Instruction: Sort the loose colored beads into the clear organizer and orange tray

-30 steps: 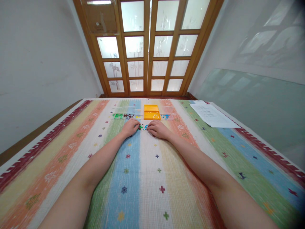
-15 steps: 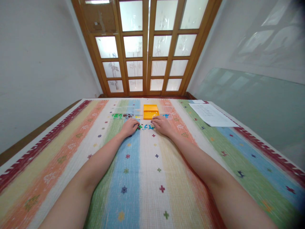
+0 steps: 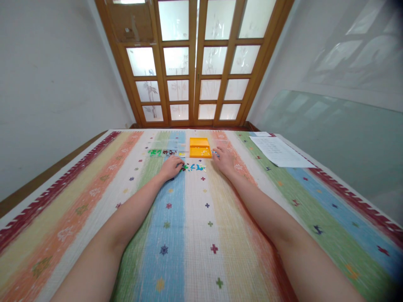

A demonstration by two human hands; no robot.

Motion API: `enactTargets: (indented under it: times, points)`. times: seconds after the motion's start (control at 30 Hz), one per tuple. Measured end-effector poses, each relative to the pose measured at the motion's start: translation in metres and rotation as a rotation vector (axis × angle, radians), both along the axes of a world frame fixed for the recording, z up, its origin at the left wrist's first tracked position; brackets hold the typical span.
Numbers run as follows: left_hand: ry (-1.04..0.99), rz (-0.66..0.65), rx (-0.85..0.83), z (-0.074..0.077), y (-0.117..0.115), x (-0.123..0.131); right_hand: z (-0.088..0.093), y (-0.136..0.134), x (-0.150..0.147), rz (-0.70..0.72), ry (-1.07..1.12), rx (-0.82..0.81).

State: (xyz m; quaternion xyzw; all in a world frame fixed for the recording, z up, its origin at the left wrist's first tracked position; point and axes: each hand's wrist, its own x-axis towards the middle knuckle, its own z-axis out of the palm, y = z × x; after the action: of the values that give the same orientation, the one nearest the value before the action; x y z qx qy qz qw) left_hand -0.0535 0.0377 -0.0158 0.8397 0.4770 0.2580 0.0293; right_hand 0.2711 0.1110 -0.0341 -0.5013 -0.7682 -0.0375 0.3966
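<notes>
My left hand (image 3: pixel 171 167) rests on the striped cloth with its fingers curled in, at the left end of a scatter of small coloured pieces (image 3: pixel 192 167). What its fingertips hold, if anything, is hidden. Green, dark red, blue and pale yellow show among the scatter. My right hand (image 3: pixel 224 161) is over the right-hand clear box, its fingers bent and slightly apart beside some blue pieces (image 3: pixel 215 153). That hand covers most of this box. Between the hands, farther back, stands an open yellow case (image 3: pixel 199 142) with a few whitish pieces in its near half.
A clear box on the left has compartments of green pieces (image 3: pixel 155 152), dark red pieces (image 3: pixel 170 152) and yellow pieces (image 3: pixel 181 154). Printed paper sheets (image 3: pixel 280 151) lie at the right. Beyond the table's far edge are wooden glazed doors (image 3: pixel 197 75).
My right hand has moved right and slightly away, from the scattered pieces to the clear box with blue pieces. More of the scatter's right end shows. My left hand stays put.
</notes>
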Motion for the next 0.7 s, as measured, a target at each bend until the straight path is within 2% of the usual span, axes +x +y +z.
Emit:
enactTargets:
  times: [0.2, 0.3, 0.4, 0.6, 0.7]
  points:
    - [-0.003, 0.000, -0.003, 0.000, -0.001, 0.001, 0.011, -0.023, -0.027, 0.394, -0.141, 0.007]
    - [-0.001, 0.007, -0.007, 0.000, -0.001, 0.002, 0.015, -0.036, -0.040, 0.527, -0.226, -0.012]
    - [-0.010, -0.014, 0.021, 0.000, -0.002, 0.005, 0.020, -0.045, -0.047, 0.561, -0.244, -0.021]
    - [0.028, -0.197, 0.003, 0.002, -0.005, 0.012, 0.023, -0.049, -0.049, 0.565, -0.262, -0.012]
    - [0.043, -0.206, -0.015, 0.002, -0.006, 0.014, 0.022, -0.048, -0.048, 0.560, -0.256, 0.007]
